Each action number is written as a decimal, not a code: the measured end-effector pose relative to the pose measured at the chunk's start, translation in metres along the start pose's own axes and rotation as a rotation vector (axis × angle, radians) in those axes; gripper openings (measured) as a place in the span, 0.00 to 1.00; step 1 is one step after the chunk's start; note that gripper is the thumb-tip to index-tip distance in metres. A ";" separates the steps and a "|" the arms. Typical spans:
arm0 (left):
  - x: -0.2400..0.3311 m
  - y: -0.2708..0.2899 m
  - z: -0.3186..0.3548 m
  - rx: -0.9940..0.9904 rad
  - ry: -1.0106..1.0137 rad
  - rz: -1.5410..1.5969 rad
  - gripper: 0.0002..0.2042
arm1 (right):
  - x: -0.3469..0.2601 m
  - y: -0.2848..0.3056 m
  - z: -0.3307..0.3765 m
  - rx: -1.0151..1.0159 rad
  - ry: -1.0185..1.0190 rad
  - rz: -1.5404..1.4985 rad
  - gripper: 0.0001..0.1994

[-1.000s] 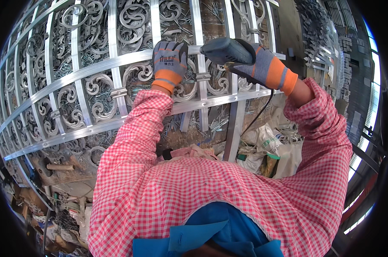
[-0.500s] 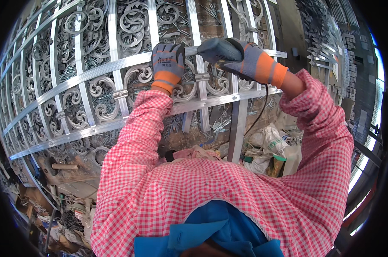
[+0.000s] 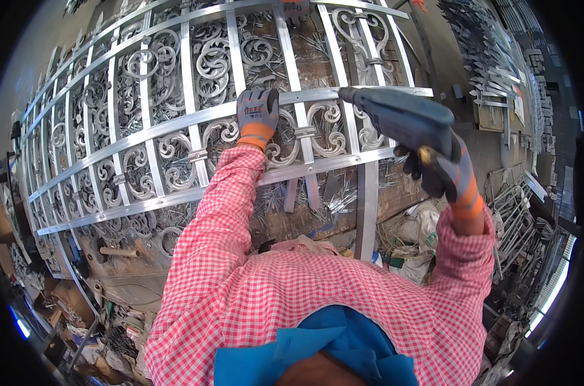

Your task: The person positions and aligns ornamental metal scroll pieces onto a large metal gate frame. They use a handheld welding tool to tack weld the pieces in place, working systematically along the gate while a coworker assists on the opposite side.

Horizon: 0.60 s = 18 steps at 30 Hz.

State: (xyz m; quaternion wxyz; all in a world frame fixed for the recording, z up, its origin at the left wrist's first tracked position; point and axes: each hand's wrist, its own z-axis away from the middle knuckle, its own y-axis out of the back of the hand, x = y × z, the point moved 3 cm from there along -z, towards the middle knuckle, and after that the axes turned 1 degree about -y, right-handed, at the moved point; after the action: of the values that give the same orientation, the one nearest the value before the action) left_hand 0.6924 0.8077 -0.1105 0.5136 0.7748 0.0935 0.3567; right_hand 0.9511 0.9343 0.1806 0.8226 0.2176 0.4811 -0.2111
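Note:
My left hand [image 3: 258,119], in a grey and orange glove, is closed over the long silvery metal rail [image 3: 208,113] of a fence panel. In my gloved right hand [image 3: 452,177] is a dark power drill [image 3: 405,114], its nose pointing left at the rail. The nose is close to the rail's upper face; whether it touches I cannot tell. Scroll ornaments [image 3: 327,128] fill the band between this rail and the lower rail [image 3: 285,172], with collars [image 3: 305,132] around some upright bars.
Another person's gloved hand [image 3: 296,9] is at the far edge of the panel. Loose screws and scroll castings [image 3: 213,64] cover the wooden table below. A wooden-handled hammer [image 3: 119,251] lies at the left. White bags [image 3: 421,231] sit at the near right, stacked metal pieces [image 3: 495,77] farther right.
My right hand has moved right and nearer to me, swinging the drill so its nose points left along the rail. My left hand still grips the rail. Another person's hand has appeared at the far side.

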 end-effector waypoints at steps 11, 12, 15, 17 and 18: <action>-0.036 -0.108 -0.124 -0.450 0.028 -0.205 0.20 | 0.177 -0.026 0.198 0.350 -0.020 -0.606 0.33; -0.020 -0.107 -0.126 -0.529 -0.041 -0.173 0.25 | 0.188 -0.031 0.211 0.413 -0.034 -0.537 0.32; -0.033 -0.123 -0.135 -0.442 -0.165 -0.203 0.22 | 0.180 -0.045 0.223 0.502 -0.046 -0.611 0.34; -0.052 -0.131 -0.140 -0.483 -0.127 -0.276 0.17 | 0.189 -0.049 0.236 0.483 -0.065 -0.652 0.35; -0.070 -0.135 -0.141 -0.478 -0.119 -0.323 0.16 | 0.192 -0.049 0.237 0.464 -0.059 -0.653 0.36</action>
State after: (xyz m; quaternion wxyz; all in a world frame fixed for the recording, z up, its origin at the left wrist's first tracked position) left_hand 0.5797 0.9363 -0.2285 0.7363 0.6265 0.0986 0.2359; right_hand 1.1758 0.7350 0.1088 0.6546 0.2269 0.4406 -0.5708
